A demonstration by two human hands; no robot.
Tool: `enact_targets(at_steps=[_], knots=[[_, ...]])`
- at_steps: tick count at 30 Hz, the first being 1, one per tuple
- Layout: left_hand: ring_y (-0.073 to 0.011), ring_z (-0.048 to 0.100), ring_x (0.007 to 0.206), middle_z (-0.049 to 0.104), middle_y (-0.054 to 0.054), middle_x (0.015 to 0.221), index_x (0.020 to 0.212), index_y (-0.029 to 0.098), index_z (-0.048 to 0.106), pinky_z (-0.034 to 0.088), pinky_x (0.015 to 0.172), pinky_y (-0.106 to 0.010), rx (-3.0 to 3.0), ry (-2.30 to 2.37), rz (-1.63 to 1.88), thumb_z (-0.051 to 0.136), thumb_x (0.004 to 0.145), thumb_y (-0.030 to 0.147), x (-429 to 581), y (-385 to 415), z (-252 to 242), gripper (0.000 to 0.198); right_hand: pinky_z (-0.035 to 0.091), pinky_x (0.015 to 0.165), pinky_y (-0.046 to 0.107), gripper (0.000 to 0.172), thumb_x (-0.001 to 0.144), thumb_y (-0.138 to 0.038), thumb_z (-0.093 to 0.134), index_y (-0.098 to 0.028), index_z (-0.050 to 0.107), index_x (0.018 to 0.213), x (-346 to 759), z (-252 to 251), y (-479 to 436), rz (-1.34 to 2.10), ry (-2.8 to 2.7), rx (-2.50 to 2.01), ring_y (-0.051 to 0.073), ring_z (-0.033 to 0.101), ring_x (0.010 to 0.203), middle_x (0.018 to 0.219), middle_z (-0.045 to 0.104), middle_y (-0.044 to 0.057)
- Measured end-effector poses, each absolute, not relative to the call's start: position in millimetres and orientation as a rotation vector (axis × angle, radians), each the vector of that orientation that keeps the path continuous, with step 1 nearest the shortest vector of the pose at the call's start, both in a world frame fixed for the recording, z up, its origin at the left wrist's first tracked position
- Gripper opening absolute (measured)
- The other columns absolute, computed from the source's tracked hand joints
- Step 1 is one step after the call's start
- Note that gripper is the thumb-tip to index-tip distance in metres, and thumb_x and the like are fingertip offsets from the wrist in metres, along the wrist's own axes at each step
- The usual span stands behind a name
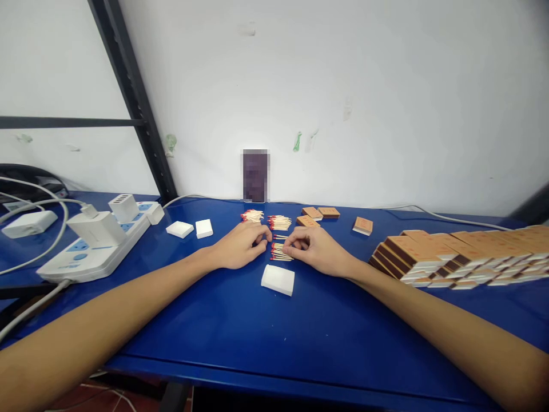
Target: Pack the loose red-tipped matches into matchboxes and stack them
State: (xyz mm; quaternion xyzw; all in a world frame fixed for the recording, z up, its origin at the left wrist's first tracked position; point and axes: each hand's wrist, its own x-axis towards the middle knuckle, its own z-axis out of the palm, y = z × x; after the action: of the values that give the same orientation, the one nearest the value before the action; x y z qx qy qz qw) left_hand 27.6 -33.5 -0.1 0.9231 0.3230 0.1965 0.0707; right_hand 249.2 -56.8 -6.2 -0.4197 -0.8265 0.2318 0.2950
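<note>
A row of red-tipped matches (278,255) lies side by side on the blue table, with one match (281,237) a little behind it. My right hand (321,250) comes in from the right, thumb and forefinger pinched at the row's wooden ends, seemingly on a match. My left hand (240,245) rests just left of the row, fingers curled in; anything inside them is hidden. Behind the hands are two heaps of matches, a left heap (252,215) and a right heap (279,222). A white matchbox tray (278,280) lies in front of the row.
Two white trays, one (179,229) beside another (204,228), lie left. Several brown matchboxes (328,212) lie behind my right hand; a large matchbox stack (454,254) stands right. A power strip (98,252) with chargers and cables is left. A phone-like dark panel (255,176) leans on the wall.
</note>
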Motion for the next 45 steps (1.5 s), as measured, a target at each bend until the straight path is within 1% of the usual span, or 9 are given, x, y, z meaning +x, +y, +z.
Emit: enact_targets(at_steps=[9,16,19,28,37,42,45], knots=[[-0.0145,0.05,0.07,0.055,0.002,0.069,0.092,0.018,0.058,0.039,0.071,-0.029,2.784,0.966,0.59,0.044,0.088,0.018,27.5,-33.1,-0.1,0.014,0.032,0.054,0.027,0.017,0.083,-0.031,0.062,-0.017,0.069,0.075,247.3,-5.0,-57.5,0.585,-2.206,-1.13,0.01,0.04,0.054,0.059,0.052,-0.003],[-0.0145,0.05,0.068,0.055,0.002,0.069,0.092,0.018,0.058,0.039,0.07,-0.029,2.782,0.983,0.578,0.044,0.087,0.017,27.9,-34.4,0.6,0.014,0.031,0.052,0.026,0.016,0.082,-0.029,0.061,-0.018,0.07,0.075,247.8,-4.4,-58.6,0.609,-2.223,-1.12,0.01,0.039,0.054,0.06,0.054,-0.002],[-0.0143,0.05,0.068,0.056,0.002,0.068,0.091,0.018,0.058,0.039,0.07,-0.029,2.786,0.975,0.581,0.044,0.087,0.017,27.8,-33.7,0.5,0.014,0.031,0.051,0.026,0.017,0.082,-0.031,0.062,-0.018,0.07,0.075,248.2,-4.2,-58.1,0.617,-2.212,-1.131,0.01,0.039,0.054,0.06,0.053,-0.002],[-0.0136,0.051,0.066,0.056,0.002,0.069,0.092,0.018,0.058,0.039,0.068,-0.028,2.792,0.952,0.604,0.044,0.088,0.017,27.0,-32.8,-0.7,0.014,0.035,0.056,0.026,0.016,0.083,-0.029,0.061,-0.018,0.07,0.076,248.3,-7.1,-54.1,0.506,-2.192,-1.166,0.011,0.045,0.056,0.062,0.055,-0.002],[-0.0137,0.05,0.067,0.055,0.003,0.068,0.092,0.018,0.057,0.038,0.068,-0.028,2.795,0.956,0.593,0.044,0.088,0.017,27.1,-33.0,0.6,0.014,0.035,0.056,0.026,0.017,0.083,-0.03,0.061,-0.018,0.069,0.075,247.8,-5.9,-54.9,0.523,-2.202,-1.164,0.011,0.045,0.057,0.063,0.057,-0.001],[-0.0139,0.051,0.067,0.057,0.002,0.07,0.092,0.018,0.058,0.038,0.067,-0.028,2.794,0.959,0.594,0.044,0.088,0.018,27.4,-33.4,0.6,0.015,0.034,0.056,0.027,0.017,0.083,-0.029,0.061,-0.017,0.07,0.075,247.3,-4.9,-52.7,0.427,-2.156,-1.231,0.012,0.045,0.057,0.061,0.056,-0.001],[-0.0142,0.051,0.067,0.057,0.002,0.069,0.093,0.018,0.059,0.039,0.068,-0.029,2.797,0.96,0.591,0.044,0.088,0.018,27.3,-33.7,0.4,0.016,0.034,0.055,0.027,0.017,0.083,-0.028,0.06,-0.017,0.07,0.074,246.3,-4.2,-52.6,0.432,-2.165,-1.271,0.012,0.045,0.056,0.06,0.056,-0.001]])
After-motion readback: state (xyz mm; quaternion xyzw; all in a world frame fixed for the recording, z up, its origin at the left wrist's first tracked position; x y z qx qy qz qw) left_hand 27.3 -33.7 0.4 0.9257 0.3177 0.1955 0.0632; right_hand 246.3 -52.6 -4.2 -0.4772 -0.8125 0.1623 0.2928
